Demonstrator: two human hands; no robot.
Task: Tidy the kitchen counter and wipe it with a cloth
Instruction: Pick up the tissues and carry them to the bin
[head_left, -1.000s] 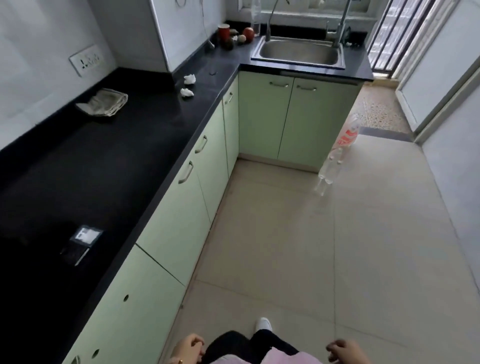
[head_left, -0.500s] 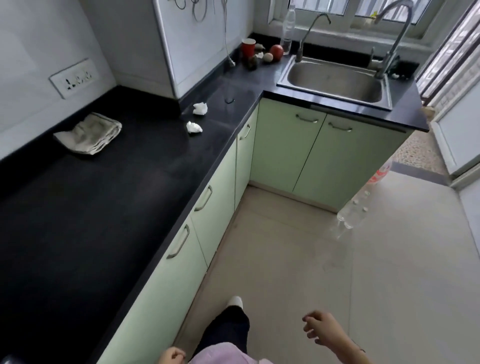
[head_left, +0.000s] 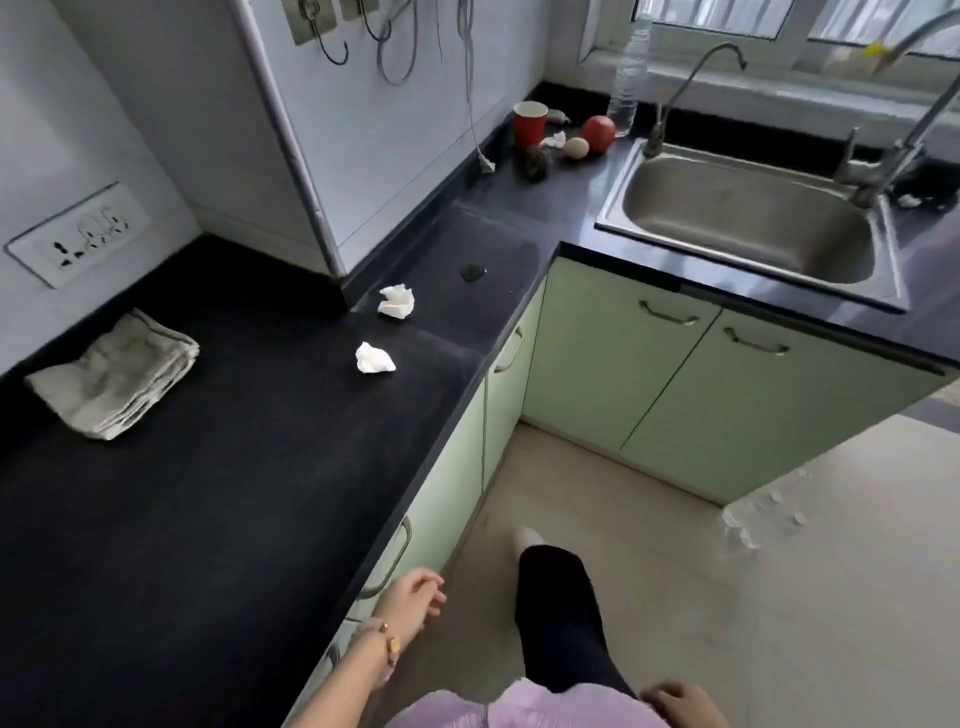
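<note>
A: Black counter (head_left: 218, 467): has anything been tidied or wiped?
B: Nothing yet, it is judged. Crumpled tissues (head_left: 375, 358) are seen mid-frame, and a red cup (head_left: 530, 124) and fruit (head_left: 598, 134) at upper centre.
A: The cloth (head_left: 117, 374)?
B: Folded, greyish-white, laid at the left edge by the wall, untouched. The left hand (head_left: 413, 597), lower centre, is relaxed and empty. The right hand (head_left: 675, 701), bottom right, is cut off, so its grip cannot be told.

Pale green cabinet doors (head_left: 613, 364) meet a beige tiled floor (head_left: 779, 597); white walls (head_left: 78, 130), and daylight through a white-framed window (head_left: 727, 18).
</note>
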